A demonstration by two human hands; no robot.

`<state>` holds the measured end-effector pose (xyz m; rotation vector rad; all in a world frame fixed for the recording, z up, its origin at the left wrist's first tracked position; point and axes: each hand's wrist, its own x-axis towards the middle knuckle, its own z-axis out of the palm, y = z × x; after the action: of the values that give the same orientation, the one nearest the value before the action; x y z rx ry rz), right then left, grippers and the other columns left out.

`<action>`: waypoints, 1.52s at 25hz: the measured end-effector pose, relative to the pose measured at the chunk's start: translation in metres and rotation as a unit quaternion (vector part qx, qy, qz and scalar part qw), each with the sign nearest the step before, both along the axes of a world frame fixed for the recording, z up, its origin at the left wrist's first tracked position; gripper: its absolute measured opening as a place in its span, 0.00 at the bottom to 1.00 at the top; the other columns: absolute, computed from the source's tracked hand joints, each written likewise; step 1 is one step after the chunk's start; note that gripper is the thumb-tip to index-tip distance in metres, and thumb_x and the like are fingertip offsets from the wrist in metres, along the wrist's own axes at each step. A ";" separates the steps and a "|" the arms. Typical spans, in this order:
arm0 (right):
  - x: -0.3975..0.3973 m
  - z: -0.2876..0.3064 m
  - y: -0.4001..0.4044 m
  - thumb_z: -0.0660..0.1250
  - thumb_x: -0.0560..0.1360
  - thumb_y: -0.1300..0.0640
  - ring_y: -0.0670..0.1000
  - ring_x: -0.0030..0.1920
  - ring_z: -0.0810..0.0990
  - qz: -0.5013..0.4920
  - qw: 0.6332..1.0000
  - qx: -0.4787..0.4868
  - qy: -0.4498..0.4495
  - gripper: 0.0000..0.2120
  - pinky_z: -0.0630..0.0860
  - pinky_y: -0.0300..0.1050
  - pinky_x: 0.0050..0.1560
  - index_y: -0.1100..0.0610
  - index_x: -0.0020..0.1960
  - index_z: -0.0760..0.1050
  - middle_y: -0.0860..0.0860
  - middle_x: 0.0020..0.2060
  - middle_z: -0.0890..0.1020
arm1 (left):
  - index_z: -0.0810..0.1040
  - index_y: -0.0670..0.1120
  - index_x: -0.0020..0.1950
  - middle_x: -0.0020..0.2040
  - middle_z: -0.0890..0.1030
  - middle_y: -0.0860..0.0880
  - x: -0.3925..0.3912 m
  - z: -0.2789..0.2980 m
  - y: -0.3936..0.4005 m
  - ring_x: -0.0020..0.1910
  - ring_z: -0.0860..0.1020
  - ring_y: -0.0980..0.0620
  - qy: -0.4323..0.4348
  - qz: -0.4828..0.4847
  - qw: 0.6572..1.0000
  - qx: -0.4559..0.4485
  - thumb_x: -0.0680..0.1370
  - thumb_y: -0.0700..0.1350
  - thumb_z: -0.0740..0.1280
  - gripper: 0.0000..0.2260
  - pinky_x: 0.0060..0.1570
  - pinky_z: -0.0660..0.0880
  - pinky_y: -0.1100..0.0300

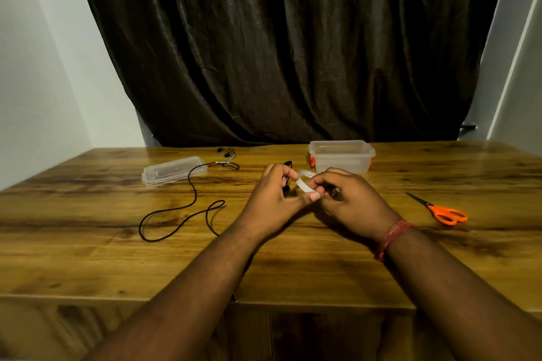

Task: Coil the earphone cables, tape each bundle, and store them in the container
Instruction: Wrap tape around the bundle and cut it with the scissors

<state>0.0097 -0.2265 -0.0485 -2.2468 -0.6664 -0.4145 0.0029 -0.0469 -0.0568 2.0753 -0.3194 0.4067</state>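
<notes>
Tape roll (305, 182) pinched between left hand (274, 196) and right hand (349, 202), before container (341, 155).

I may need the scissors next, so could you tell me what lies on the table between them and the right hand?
In the head view, only bare wooden table lies between the right hand and the orange-handled scissors.

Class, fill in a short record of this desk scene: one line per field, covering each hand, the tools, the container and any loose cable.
left hand: holds a coiled black earphone bundle
right hand: holds the tape roll
scissors: lying on the table, right side
container: open, far centre
lid: off, far left
loose earphone cable: uncoiled, left of the hands
</notes>
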 end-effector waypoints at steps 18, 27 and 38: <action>0.009 -0.004 0.000 0.71 0.76 0.56 0.40 0.50 0.78 -0.030 0.999 0.018 -0.030 0.08 0.72 0.32 0.48 0.48 0.55 0.81 0.43 0.48 0.82 | 0.72 0.55 0.58 0.54 0.71 0.58 0.009 -0.005 -0.004 0.53 0.69 0.54 -0.108 0.072 0.971 0.202 0.78 0.57 0.66 0.11 0.50 0.72 0.57; 0.008 -0.003 0.003 0.70 0.76 0.56 0.41 0.49 0.77 -0.031 0.999 -0.004 -0.043 0.07 0.71 0.30 0.48 0.49 0.53 0.82 0.43 0.47 0.82 | 0.74 0.53 0.53 0.49 0.72 0.57 0.001 -0.003 -0.005 0.46 0.67 0.59 -0.143 0.068 0.961 0.228 0.81 0.50 0.62 0.04 0.51 0.67 0.60; 0.010 -0.003 0.003 0.65 0.79 0.58 0.43 0.51 0.74 -0.041 0.998 -0.035 -0.018 0.08 0.72 0.40 0.49 0.45 0.52 0.77 0.42 0.50 0.77 | 0.74 0.50 0.50 0.48 0.78 0.50 0.005 0.001 0.002 0.46 0.76 0.49 -0.019 0.050 0.997 0.064 0.80 0.45 0.64 0.01 0.46 0.76 0.47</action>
<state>0.0200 -0.2235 -0.0511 -2.3434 -0.6171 -0.4812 0.0077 -0.0444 -0.0560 2.2164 -0.2706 0.4987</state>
